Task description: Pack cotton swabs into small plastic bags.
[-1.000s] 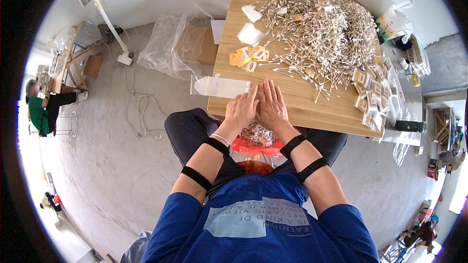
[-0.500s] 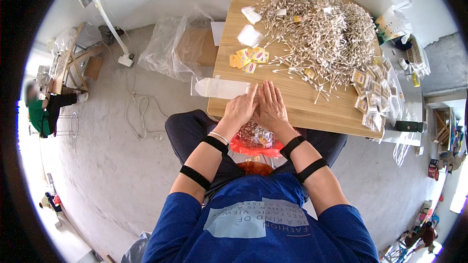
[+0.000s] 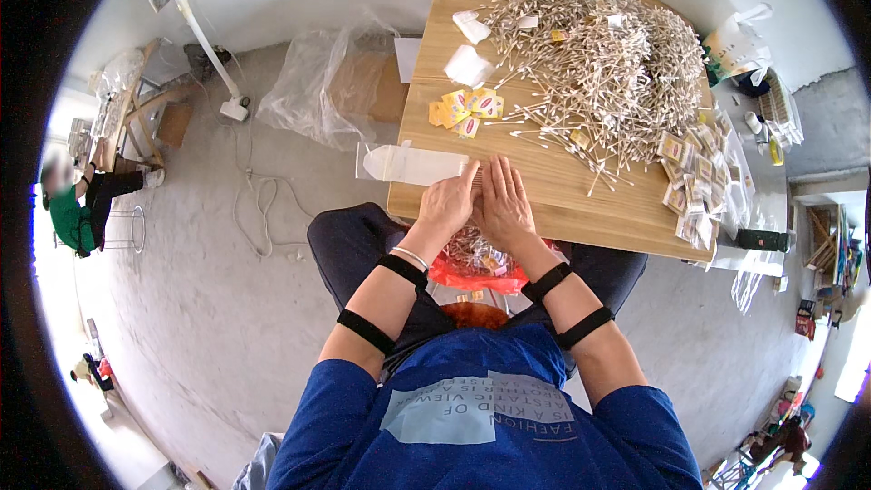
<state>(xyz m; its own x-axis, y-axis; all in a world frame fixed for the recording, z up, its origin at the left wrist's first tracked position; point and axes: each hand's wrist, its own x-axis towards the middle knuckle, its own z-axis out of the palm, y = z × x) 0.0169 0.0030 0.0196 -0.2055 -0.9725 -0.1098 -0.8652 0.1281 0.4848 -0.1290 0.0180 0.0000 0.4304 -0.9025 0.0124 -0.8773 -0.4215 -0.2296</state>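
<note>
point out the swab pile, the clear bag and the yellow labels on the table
swab pile (image 3: 608,54), head view, on the thick middle of the heap
clear bag (image 3: 413,164), head view, on its flat middle, over the table's edge
yellow labels (image 3: 467,109), head view, on the cluster's centre

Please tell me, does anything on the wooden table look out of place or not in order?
Mostly the cotton swabs: a big loose heap, with strays scattered toward both hands. The left hand and right hand press a small bundle together at the table's near edge. A clear bag overhangs the left edge.

white cotton swabs (image 3: 599,54); tan wooden table (image 3: 581,209); red bag (image 3: 481,268)
</note>
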